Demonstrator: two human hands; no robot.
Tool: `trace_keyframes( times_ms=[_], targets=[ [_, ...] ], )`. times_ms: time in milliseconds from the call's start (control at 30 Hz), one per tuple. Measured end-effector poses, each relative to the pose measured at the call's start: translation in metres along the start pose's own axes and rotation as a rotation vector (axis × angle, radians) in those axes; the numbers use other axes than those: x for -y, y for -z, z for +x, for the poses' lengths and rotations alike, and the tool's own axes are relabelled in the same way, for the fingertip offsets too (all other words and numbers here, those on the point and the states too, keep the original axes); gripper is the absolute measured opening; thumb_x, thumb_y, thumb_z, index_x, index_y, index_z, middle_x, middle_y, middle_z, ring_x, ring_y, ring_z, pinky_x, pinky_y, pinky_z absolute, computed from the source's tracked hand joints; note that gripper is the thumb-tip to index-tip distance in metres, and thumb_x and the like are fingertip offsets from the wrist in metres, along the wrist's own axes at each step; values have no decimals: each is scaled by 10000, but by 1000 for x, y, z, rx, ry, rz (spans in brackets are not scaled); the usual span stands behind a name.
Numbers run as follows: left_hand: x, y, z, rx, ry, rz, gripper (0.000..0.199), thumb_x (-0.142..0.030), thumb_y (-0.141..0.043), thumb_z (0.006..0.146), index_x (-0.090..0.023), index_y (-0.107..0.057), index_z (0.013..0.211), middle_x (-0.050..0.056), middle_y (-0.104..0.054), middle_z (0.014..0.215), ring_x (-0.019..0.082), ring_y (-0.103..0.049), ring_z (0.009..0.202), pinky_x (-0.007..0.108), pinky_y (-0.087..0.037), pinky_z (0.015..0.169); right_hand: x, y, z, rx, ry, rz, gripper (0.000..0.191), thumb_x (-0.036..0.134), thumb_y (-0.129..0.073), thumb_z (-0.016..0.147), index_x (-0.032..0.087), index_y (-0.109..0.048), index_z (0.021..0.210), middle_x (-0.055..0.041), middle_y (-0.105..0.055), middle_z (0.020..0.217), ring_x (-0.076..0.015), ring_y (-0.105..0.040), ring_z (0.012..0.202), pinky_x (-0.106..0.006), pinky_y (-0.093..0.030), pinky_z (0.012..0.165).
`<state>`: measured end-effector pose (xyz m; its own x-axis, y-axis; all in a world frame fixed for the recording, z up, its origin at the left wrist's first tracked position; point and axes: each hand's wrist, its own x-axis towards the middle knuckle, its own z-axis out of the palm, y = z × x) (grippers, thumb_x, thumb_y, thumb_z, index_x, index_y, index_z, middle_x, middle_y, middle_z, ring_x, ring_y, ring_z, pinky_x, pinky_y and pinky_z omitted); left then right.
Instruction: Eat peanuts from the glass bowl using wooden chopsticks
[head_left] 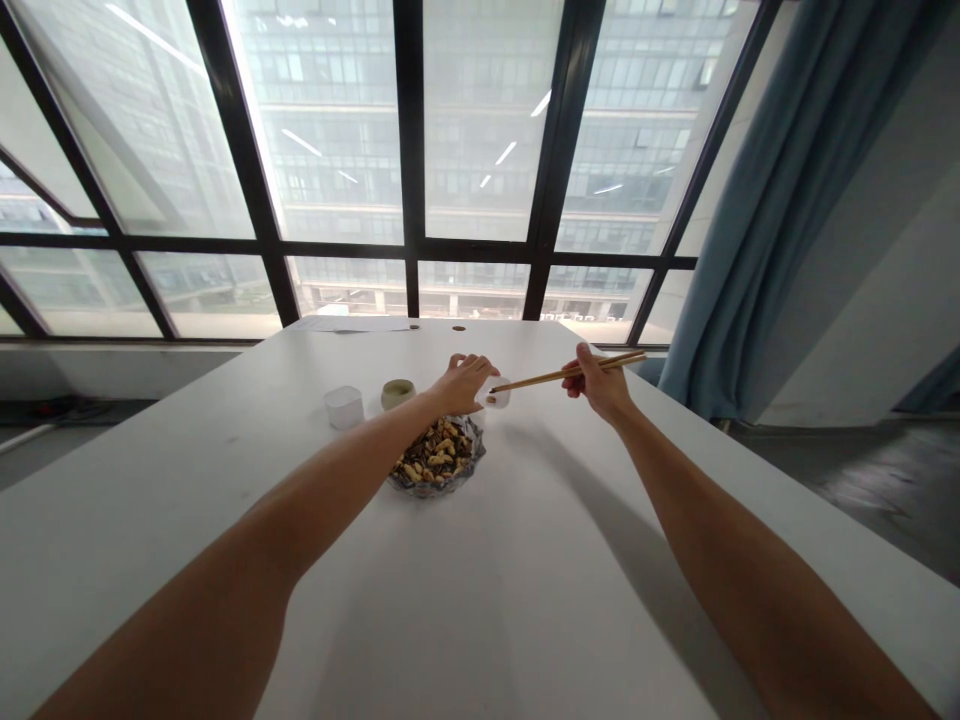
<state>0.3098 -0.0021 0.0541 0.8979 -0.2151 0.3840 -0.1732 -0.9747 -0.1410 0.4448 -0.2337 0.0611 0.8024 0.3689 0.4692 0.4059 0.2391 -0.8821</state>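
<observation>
My right hand (596, 385) is closed round a pair of wooden chopsticks (536, 380). Their tips point left, into or just over a small clear container (501, 398) with a small brown piece at the tips. Fingers of my left hand (463, 382) are curled on the left side of that container, steadying it. Below my left wrist stands a clear, fluted bowl (435, 490) heaped with peanuts in the shell and dark seeds (442, 450). My left forearm hides part of the bowl.
Left of my left hand are a small round greenish pot (397, 392) and another clear container (343, 407). At the far edge of the white table (450, 600) lie a pale sheet (352, 324) and a small brown disc (459, 328). Windows and a blue curtain (750, 250) stand beyond.
</observation>
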Motion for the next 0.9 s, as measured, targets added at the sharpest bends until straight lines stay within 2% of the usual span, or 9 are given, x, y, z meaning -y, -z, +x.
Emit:
trace_keyframes(
  times_ms=[133, 233, 333, 533, 600, 700, 800, 900],
  targets=[
    [0, -3, 1, 20, 57, -28, 666, -318, -700, 714, -215, -472, 1331, 116, -523, 1308, 312, -432, 1235, 445, -216, 1060, 2, 0, 0, 8, 5, 4, 614, 729, -660, 713, 119, -664, 645, -51, -622, 458, -98, -512, 322, -205, -405, 315],
    [0, -8, 6, 141, 162, -88, 713, -484, -705, 719, -199, -496, 1337, 124, -563, 1312, 323, -456, 1236, 459, -229, 1065, 3, 0, 0, 7, 13, 19, 603, 720, -662, 720, 123, -656, 631, -49, -616, 451, -98, -510, 321, -207, -403, 314],
    [2, -14, 11, 236, 238, -140, 755, -574, -664, 738, -207, -478, 1371, 123, -584, 1338, 325, -462, 1259, 486, -215, 1086, 3, 0, -1, -12, 15, 25, 594, 712, -669, 721, 125, -657, 625, -43, -613, 445, -96, -511, 321, -201, -404, 315],
    [23, -9, 0, 294, 298, -113, 899, -647, -651, 713, -186, -403, 1444, 181, -474, 1467, 362, -351, 1377, 548, -128, 1138, 0, -3, -1, -57, -1, 38, 593, 712, -665, 727, 127, -661, 631, -37, -613, 445, -94, -516, 321, -196, -408, 313],
    [34, -6, -7, 327, 337, -77, 868, -633, -652, 713, -175, -440, 1418, 196, -504, 1435, 378, -373, 1365, 565, -144, 1131, -1, -6, -1, -64, 6, 45, 589, 708, -664, 732, 128, -659, 628, -37, -611, 444, -94, -517, 321, -197, -412, 314],
    [45, -3, -14, 390, 414, -66, 737, -604, -635, 733, -197, -526, 1337, 176, -609, 1317, 381, -502, 1257, 584, -213, 1095, 0, -12, -3, -82, 20, 45, 587, 703, -654, 745, 128, -657, 628, -41, -615, 451, -94, -519, 323, -197, -412, 315],
    [45, -3, -13, 344, 415, -77, 717, -571, -677, 702, -213, -547, 1309, 141, -633, 1288, 341, -571, 1182, 503, -314, 1059, 2, -21, -7, -100, 36, 26, 601, 718, -629, 753, 130, -656, 633, -43, -617, 455, -98, -523, 321, -201, -410, 313],
    [39, -4, -9, 240, 314, -48, 766, -509, -748, 640, -182, -551, 1304, 137, -604, 1320, 322, -559, 1198, 430, -341, 1051, 4, -33, -14, -102, 59, -10, 608, 727, -598, 769, 135, -658, 644, -42, -617, 457, -105, -531, 324, -211, -427, 325]
  ],
)
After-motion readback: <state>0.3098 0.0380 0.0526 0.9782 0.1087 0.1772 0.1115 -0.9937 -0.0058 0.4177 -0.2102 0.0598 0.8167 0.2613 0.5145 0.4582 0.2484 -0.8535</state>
